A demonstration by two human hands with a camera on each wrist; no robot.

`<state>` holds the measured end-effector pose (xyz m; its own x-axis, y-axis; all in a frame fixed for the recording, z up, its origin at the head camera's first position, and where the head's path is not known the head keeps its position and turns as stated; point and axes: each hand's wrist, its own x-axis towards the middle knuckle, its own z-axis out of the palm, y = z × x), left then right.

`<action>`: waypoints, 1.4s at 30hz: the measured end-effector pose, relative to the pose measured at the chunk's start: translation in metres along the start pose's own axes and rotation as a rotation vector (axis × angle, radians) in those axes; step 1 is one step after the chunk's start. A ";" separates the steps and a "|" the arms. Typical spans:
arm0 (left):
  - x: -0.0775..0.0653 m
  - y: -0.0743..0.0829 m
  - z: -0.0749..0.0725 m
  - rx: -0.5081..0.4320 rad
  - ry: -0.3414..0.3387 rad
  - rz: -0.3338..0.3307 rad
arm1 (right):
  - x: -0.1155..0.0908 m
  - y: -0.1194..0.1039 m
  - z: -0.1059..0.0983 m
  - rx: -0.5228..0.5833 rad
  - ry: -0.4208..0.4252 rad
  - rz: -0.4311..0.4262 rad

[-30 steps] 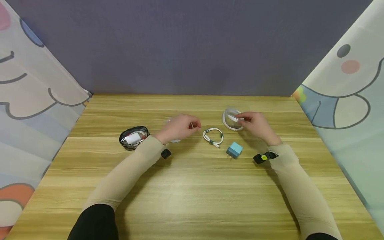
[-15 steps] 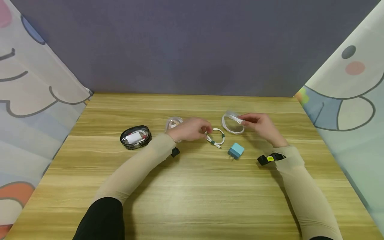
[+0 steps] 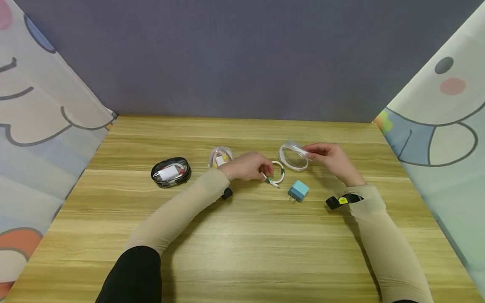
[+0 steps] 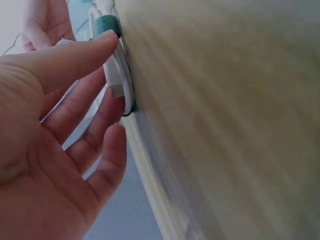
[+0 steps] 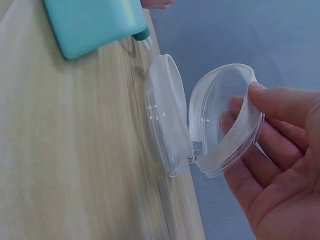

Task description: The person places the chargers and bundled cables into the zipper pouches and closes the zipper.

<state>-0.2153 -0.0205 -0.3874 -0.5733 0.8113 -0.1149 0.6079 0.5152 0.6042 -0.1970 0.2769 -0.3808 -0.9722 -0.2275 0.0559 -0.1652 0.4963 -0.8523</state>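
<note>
My left hand (image 3: 248,166) pinches a coiled white USB cable (image 3: 281,179) at its left side, low over the table. In the left wrist view the thumb lies by a green tie, and the metal plug of the cable (image 4: 111,75) shows below it. My right hand (image 3: 331,160) holds the raised lid of a clear oval zip pouch (image 3: 297,168), thumb on the rim and fingers behind. The right wrist view shows this pouch (image 5: 167,115) unzipped, nothing visible inside. Between the hands and nearer me lies a teal charger plug (image 3: 298,190), its prongs toward me.
At the left stands a black-edged clear pouch (image 3: 170,173) with a white charger and cable inside. Another clear pouch (image 3: 220,156), containing a white charger and yellow-tied cable, sits just behind my left wrist. A grey panel (image 3: 242,63) rises along the table's far edge.
My left hand has moved right, away from the filled clear pouch, and taken hold of the coiled cable. My right hand keeps holding the pouch lid, which now stands more open.
</note>
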 end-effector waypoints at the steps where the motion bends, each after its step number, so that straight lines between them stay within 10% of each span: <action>1: 0.000 0.000 0.000 0.002 0.000 -0.001 | 0.000 0.000 0.000 -0.003 0.001 0.000; 22: -0.005 -0.005 -0.003 -0.114 0.011 -0.008 | 0.001 -0.005 0.005 -0.018 -0.017 -0.022; 42: -0.001 0.002 -0.019 -0.161 0.177 0.029 | 0.010 -0.008 0.011 0.008 -0.038 -0.039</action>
<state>-0.2240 -0.0253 -0.3709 -0.6525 0.7569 0.0356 0.5385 0.4301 0.7246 -0.2039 0.2613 -0.3792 -0.9581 -0.2778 0.0694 -0.2011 0.4801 -0.8538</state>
